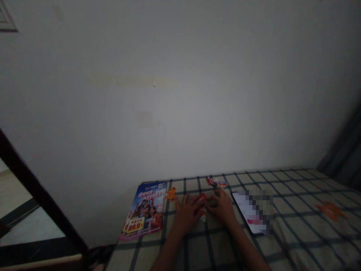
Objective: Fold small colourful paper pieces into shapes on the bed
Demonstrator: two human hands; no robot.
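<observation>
A small folded piece of red and white printed paper (202, 198) lies on the checked cloth between my hands. The index finger and thumb of my left hand (186, 211) are closed on its left side, while the other fingers spread over the cloth. From the right, my right hand (222, 209) bends in with curled fingers, thumb and fingertips at the paper's right edge. Fingers cover much of the paper, so its full shape is hidden. A pale end of it shows below the left thumb.
Left of my hands lies a stack of printed flyers (145, 209), beside an orange paper cutout (170, 194). Behind my right hand is a printed scrap (216, 183). A lit phone (249, 212) lies to the right, with another orange cutout (331, 210) farther off. A wall (197, 113) rises behind.
</observation>
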